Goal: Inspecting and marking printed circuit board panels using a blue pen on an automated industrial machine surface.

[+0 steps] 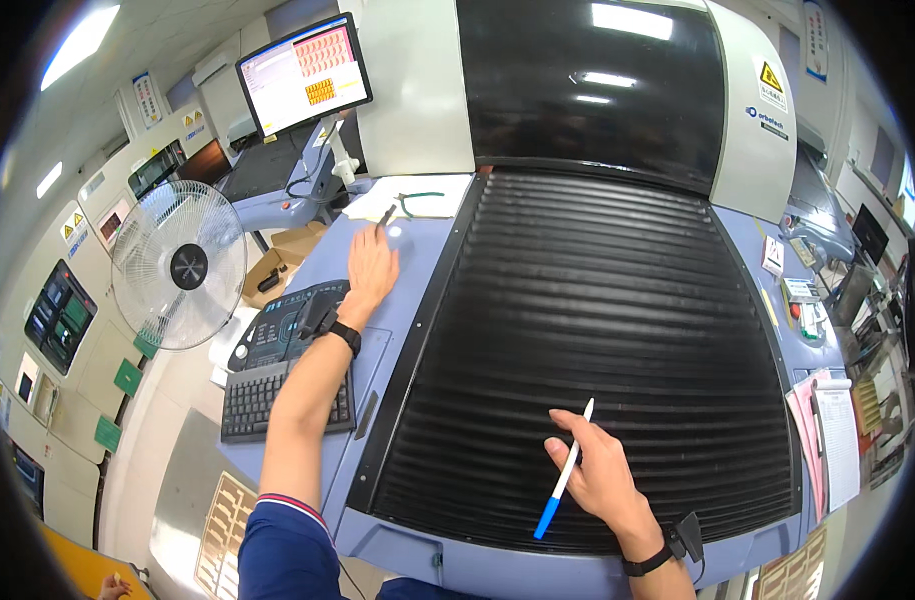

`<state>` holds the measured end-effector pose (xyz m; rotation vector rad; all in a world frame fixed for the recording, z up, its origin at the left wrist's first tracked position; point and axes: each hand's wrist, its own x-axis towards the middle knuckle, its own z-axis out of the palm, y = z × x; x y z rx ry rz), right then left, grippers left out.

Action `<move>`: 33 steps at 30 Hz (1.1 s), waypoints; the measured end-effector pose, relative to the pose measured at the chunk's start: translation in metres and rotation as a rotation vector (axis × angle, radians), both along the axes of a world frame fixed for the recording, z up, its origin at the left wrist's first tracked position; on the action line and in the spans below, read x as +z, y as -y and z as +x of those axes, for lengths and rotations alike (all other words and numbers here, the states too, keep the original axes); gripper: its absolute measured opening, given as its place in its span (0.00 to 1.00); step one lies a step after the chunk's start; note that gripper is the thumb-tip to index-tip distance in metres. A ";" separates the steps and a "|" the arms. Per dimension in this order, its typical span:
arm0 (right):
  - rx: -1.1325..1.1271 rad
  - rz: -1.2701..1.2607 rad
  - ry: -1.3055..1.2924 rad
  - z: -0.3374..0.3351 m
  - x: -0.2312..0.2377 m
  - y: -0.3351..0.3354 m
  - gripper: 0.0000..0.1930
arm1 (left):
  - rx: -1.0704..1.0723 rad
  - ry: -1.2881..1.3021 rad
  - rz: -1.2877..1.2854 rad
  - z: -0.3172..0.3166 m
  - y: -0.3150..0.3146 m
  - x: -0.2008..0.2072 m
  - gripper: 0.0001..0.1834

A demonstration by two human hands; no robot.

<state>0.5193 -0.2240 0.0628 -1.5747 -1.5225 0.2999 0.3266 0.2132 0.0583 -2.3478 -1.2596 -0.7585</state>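
Note:
My right hand (602, 472) is closed around a white marker pen (574, 455) with a blue end, held aslant above the black ribbed bed (587, 330). The pen's blue end points down toward the near edge. My left hand (374, 265) reaches forward over the blue-grey side ledge, its fingers drawn together at a slim dark pen-like thing (386, 216). Just beyond its tip, a thin green-handled tool (419, 195) lies on a white sheet (447, 205). The left fingertips are small in the picture, so their grip shows only in part.
Left of the bed sit a keyboard (262, 403) and a black control panel (282, 325). A monitor (305, 75) and a round fan (182, 265) stand farther left. The machine's dark hood (592, 95) rises behind the bed. A clipboard of papers (835, 440) hangs at the right.

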 end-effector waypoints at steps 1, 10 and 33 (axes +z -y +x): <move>-0.007 0.058 0.018 0.002 -0.004 -0.001 0.19 | -0.148 0.137 0.154 0.003 0.018 0.014 0.26; -0.117 0.083 -0.525 0.002 -0.014 -0.008 0.34 | -0.654 0.730 -0.549 -0.013 0.256 0.071 0.24; -0.039 -0.163 -0.846 0.008 -0.001 -0.002 0.13 | -0.922 1.317 -1.405 -0.039 0.305 -0.008 0.12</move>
